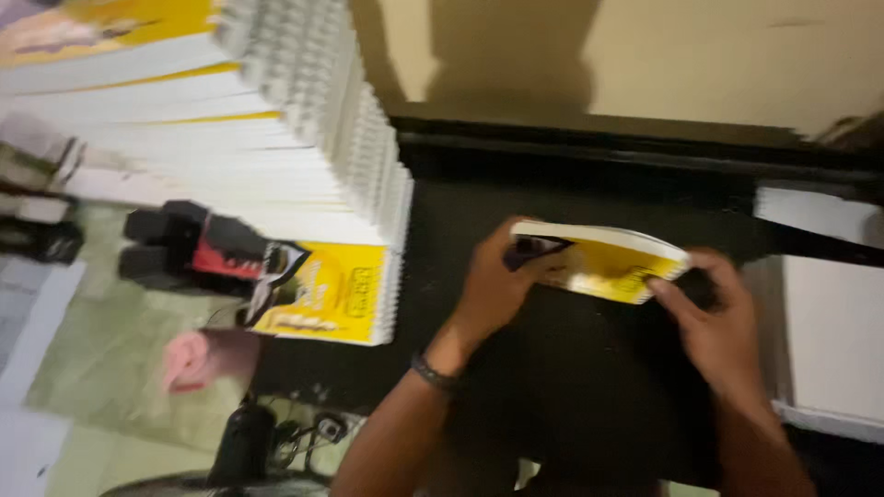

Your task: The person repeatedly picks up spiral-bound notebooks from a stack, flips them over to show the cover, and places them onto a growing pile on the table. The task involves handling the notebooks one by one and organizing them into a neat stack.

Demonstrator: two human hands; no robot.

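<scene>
Fingers (pixel 665 293) of 2 hands on yellow notebook (pixel 603 260)

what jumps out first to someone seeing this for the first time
A yellow-covered spiral notebook held at centre over a black work surface, left hand and right hand gripping its ends. At upper left leans a tall stack of matching spiral notebooks.

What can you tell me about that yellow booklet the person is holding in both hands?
The yellow booklet is a thin pad with a yellow cover bearing a dark picture at one corner and white page edges along its top. It is held tilted above the black work surface. The left hand grips its left end, the right hand its right corner. Blur hides finer detail.
</scene>
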